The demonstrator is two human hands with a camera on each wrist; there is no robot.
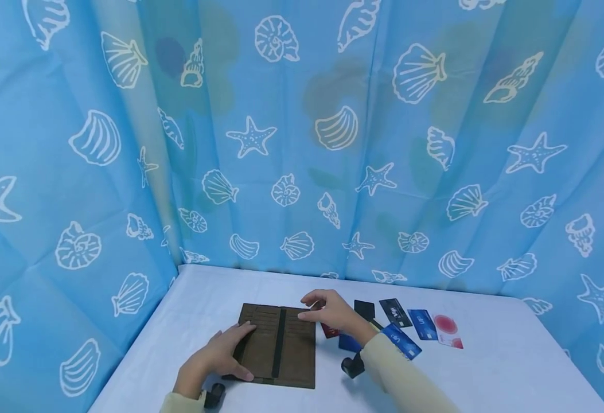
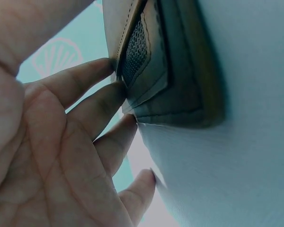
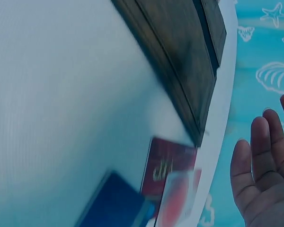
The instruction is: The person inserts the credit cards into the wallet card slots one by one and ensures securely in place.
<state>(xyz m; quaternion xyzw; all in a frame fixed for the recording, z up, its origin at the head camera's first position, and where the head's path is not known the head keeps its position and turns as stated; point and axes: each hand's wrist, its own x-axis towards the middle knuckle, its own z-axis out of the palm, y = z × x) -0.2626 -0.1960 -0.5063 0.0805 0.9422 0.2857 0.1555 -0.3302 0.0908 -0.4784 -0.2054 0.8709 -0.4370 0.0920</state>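
An open brown wallet (image 1: 299, 355) with card slots and a dark strap (image 1: 279, 343) down its inside lies flat on the white table. My left hand (image 1: 221, 353) rests on the wallet's left side, thumb near the bottom edge; in the left wrist view its spread fingertips touch the wallet's stitched edge (image 2: 180, 106). Over the wallet's upper right edge hovers my right hand (image 1: 335, 311), fingers loosely bent. In the right wrist view that hand (image 3: 267, 175) holds nothing. A red card (image 3: 163, 163) lies just off the wallet's corner.
Several cards lie right of the wallet, partly behind the right forearm: black cards (image 1: 396, 312), blue cards (image 1: 422, 325) and a pink-and-white card (image 1: 448, 331). A blue shell-print curtain (image 1: 302, 155) stands behind and left of the white table (image 1: 508, 367).
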